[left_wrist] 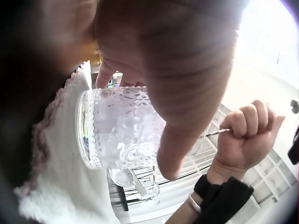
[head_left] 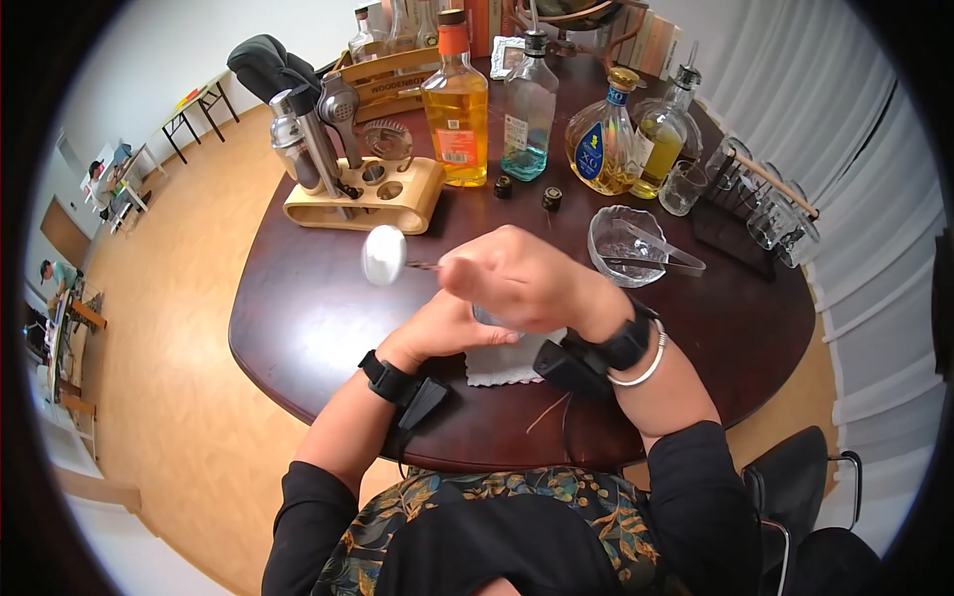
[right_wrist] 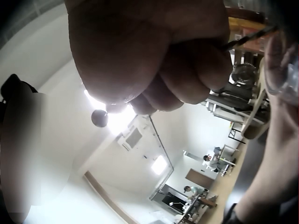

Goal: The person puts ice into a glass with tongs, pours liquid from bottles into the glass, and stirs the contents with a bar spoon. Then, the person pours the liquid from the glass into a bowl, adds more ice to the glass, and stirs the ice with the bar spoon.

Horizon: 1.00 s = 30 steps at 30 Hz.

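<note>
My right hand (head_left: 522,283) is curled into a fist round the twisted stem of a bar spoon (left_wrist: 217,133). In the head view a shiny rounded end (head_left: 384,255) shows left of this fist. Beneath it my left hand (head_left: 447,323) grips a clear textured drinking glass (left_wrist: 124,128), fingers on one side and thumb on the other. The stem runs from the fist toward the glass's mouth, which the left thumb partly hides. Under the glass lies a white cloth (head_left: 497,370) with a scalloped edge.
A glass bowl (head_left: 606,263) with tongs (head_left: 671,256) stands right of the hands. Several bottles (head_left: 455,124) line the back, two caps (head_left: 552,199) before them. A wooden bar-tool stand (head_left: 363,211) is back left, a glass rack (head_left: 730,233) at right.
</note>
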### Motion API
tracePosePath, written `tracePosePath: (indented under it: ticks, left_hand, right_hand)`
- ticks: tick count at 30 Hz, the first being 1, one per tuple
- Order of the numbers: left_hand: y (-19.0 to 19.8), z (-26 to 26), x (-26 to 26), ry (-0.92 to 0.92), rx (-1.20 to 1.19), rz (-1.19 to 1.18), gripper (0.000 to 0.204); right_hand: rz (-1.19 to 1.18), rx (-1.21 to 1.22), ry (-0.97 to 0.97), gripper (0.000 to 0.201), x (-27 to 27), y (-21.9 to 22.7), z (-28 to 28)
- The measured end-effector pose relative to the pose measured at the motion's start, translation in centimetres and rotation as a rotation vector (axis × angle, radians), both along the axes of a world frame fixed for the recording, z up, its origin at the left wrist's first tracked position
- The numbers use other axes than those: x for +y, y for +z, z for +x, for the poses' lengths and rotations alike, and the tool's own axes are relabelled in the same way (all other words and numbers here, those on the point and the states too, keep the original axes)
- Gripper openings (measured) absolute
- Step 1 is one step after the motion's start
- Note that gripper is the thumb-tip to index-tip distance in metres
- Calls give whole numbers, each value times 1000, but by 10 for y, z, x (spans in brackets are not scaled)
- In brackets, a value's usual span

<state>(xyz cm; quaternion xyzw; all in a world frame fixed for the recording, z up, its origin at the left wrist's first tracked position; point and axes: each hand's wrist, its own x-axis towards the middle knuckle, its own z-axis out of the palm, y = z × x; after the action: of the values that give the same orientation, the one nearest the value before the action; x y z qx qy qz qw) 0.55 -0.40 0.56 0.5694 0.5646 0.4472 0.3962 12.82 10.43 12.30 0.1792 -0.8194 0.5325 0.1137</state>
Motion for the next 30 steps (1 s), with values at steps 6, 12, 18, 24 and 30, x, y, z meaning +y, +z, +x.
tracePosePath:
  ticks: [6,12,18,24,30]
  left_hand:
    - [-12,0,4,155,86,227,95]
    - [-5,-1,5,153,68,205,97]
    - [0,0,5,145,108,196,96]
    - [0,0,5,127,35,186,96]
    - [0,-1,4,108,-11,178,96]
  right_hand:
    - [-161,124,-246,57,10,-40,-20]
    - [-750,169,-277,56,38,-63,-5]
    - [-857,371,-315,55,27,-71,10]
    - [-919,409,-293,57,21,-59,18]
    - [-835,449,-214,59,21,-42,25]
